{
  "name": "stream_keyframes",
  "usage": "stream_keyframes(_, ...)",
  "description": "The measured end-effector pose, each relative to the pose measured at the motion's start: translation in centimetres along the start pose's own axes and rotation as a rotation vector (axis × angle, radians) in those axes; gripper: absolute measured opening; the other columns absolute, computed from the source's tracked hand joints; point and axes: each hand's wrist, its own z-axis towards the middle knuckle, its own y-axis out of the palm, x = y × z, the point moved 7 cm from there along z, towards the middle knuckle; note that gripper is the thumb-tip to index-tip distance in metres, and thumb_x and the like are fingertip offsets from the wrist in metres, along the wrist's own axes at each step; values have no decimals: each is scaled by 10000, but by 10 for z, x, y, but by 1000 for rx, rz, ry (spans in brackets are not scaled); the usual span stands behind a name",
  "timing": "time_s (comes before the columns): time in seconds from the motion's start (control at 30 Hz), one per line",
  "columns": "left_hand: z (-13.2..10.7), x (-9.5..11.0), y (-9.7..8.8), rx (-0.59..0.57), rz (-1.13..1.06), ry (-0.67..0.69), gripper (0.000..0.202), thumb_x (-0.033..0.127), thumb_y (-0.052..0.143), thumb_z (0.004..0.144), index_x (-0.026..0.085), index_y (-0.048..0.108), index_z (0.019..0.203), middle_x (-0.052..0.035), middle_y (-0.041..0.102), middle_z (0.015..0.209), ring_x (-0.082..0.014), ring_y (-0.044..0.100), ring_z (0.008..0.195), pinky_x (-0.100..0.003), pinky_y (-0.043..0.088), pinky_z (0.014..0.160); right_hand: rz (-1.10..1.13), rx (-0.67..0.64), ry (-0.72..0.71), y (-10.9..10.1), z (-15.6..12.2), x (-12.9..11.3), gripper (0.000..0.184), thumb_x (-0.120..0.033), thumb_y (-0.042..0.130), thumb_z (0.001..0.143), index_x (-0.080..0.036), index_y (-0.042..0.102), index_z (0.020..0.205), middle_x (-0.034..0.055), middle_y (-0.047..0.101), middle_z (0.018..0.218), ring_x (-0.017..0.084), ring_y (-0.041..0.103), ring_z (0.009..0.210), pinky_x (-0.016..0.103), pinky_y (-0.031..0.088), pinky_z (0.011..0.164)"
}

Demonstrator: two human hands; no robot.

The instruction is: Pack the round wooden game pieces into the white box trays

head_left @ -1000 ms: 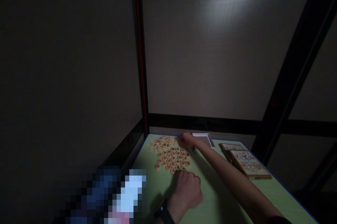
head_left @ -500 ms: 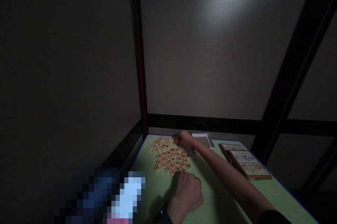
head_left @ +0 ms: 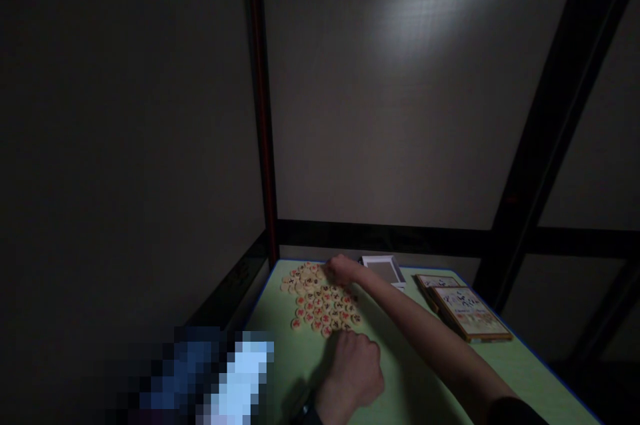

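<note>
Round wooden Chinese chess pieces [head_left: 327, 308] with red and black characters lie spread on the green tabletop, a denser heap [head_left: 303, 278] of them at the far left. My right hand [head_left: 343, 270] reaches across to the far edge of this heap, its fingers pinched together at a piece that they mostly cover. Nearer to me, my left hand [head_left: 356, 365] is curled into a fist just below the closest pieces, and a dark watch [head_left: 307, 408] is on that wrist. The inside of the fist is hidden.
Beyond my right forearm a shallow white box tray [head_left: 404, 277] sits at the table's far edge. Two flat printed boxes [head_left: 473, 312] overlap on the right side. Walls close off the back and left. A blurred patch [head_left: 240, 378] covers the lower left.
My right hand has shifted slightly left along the far edge of the heap. The left fist has stayed nearly still. The whole view has moved a little.
</note>
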Motion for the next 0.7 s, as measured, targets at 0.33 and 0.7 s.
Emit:
stream_keyframes(0.33, 0, -1, 0, 30, 6, 9, 359, 163, 460, 840, 77, 730, 1060, -218, 721, 1035, -324, 660, 1020, -459, 477, 903, 173, -17, 90, 0, -29, 48, 306, -43, 640, 654, -191, 818, 854, 13, 781, 740, 162, 706, 669, 192, 480, 612)
stream_keyframes(0.7, 0, 0, -1, 23, 19, 19, 350, 169, 463, 848, 95, 736, 1056, -211, 725, 1028, -321, 666, 1009, -467, 488, 900, 131, -66, 33, 9, -30, 44, 330, -36, 589, 700, -218, 833, 827, 8, 791, 758, 169, 731, 691, 178, 468, 575)
